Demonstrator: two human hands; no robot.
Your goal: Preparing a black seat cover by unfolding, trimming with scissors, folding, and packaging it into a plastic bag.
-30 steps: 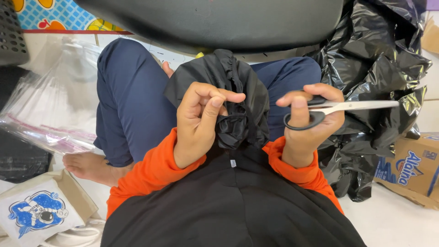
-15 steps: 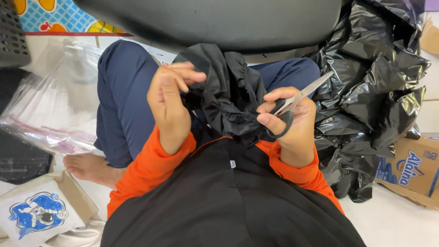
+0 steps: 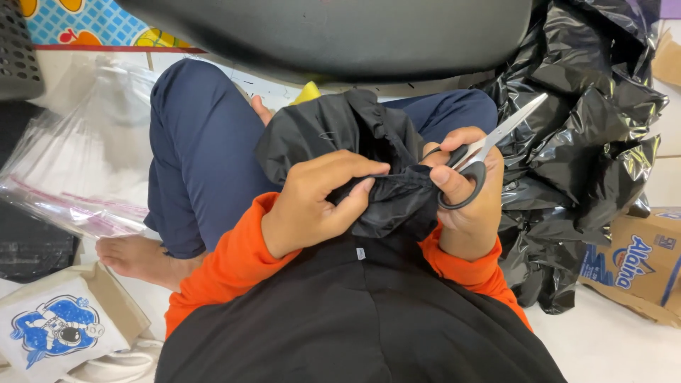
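Note:
A bunched black garment (image 3: 340,142) lies in my lap over my crossed legs in dark blue trousers. My left hand (image 3: 312,202) pinches a fold of its fabric, fingertips pointing right. My right hand (image 3: 464,195) also grips the fabric with thumb and forefinger while a pair of black-handled scissors (image 3: 482,152) hangs on its fingers, blades shut and pointing up to the right. Between the two hands the cloth is pulled into a short taut strip. Orange sleeves cover both my wrists.
A heap of crumpled black plastic bags (image 3: 589,135) fills the right side. A cardboard box (image 3: 635,266) sits at lower right. Clear plastic bags (image 3: 78,170) lie at left, a printed cloth bag (image 3: 60,330) at lower left, a dark curved seat edge (image 3: 333,35) above.
My left hand has come down from an upright pose and closed on the fabric. My right hand, scissors still on its fingers, has moved in and pinched the cloth too.

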